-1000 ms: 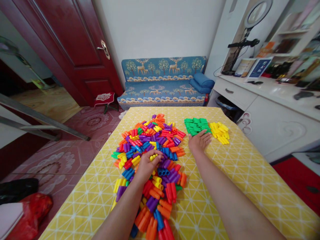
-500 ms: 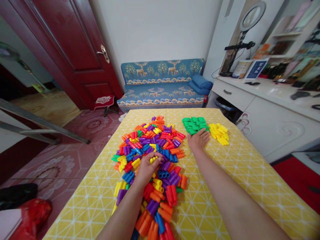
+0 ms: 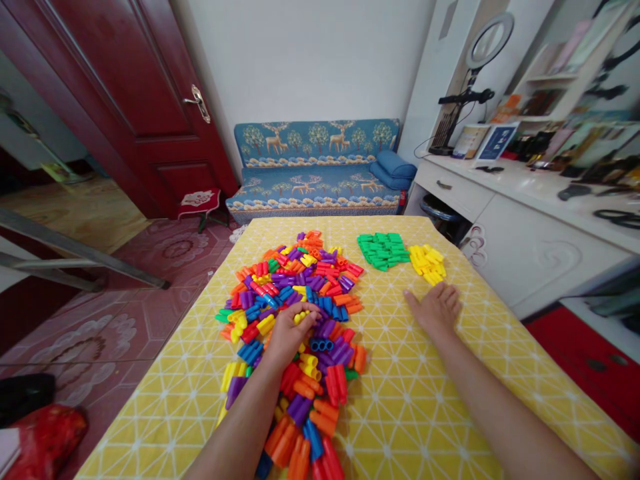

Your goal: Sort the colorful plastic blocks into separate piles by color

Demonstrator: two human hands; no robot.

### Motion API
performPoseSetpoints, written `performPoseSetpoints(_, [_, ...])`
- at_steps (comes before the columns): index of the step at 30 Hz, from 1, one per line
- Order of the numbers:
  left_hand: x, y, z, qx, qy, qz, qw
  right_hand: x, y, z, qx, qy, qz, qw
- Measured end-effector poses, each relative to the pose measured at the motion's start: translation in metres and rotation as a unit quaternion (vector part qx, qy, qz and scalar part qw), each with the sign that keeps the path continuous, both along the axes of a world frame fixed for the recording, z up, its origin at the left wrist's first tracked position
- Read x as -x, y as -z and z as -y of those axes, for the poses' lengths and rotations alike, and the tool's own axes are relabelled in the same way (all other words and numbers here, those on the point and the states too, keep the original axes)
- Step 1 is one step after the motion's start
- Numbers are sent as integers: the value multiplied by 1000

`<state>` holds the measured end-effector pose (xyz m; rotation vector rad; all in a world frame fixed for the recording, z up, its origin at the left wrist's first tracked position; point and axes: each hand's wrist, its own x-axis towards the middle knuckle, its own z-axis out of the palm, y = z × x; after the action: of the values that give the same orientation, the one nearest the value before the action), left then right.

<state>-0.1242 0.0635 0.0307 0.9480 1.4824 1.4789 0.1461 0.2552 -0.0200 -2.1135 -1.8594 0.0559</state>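
Observation:
A big heap of mixed plastic blocks [image 3: 295, 320] in several colours lies on the yellow patterned tablecloth [image 3: 425, 400]. My left hand [image 3: 287, 333] rests on the heap, its fingers closed round a yellow block [image 3: 301, 315]. My right hand [image 3: 436, 308] lies flat and open on the cloth, just below a small pile of yellow blocks [image 3: 427, 263]. Left of that pile sits a group of green blocks [image 3: 383, 250].
A blue patterned sofa [image 3: 315, 167] stands beyond the table's far edge. A white cabinet [image 3: 525, 240] with a ring light [image 3: 487, 40] runs along the right. A dark red door [image 3: 125, 100] and tiled floor lie to the left, with a red bag [image 3: 45, 440] near the corner.
My right hand has drawn back from beside the green blocks, moving right and toward me, and now lies below the yellow pile. My left hand has stayed on the heap.

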Motion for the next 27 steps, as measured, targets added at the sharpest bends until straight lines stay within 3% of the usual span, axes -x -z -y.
performPoseSetpoints(3, [-1, -2, 0, 6, -9, 7, 1000, -10, -1, -17, -2, 26, -8, 1000])
performPoseSetpoints(11, [-2, -2, 1, 5, -11, 7, 1000, -21, -1, -44, -90, 42, -41, 994])
performPoseSetpoints(19, [-1, -1, 0, 12, -10, 13, 1000, -20, 2, -62, -89, -1, -46, 995])
performPoseSetpoints(27, [-1, 0, 0, 13, -13, 13, 1000, -18, 7, -97, -92, -24, -36, 995])
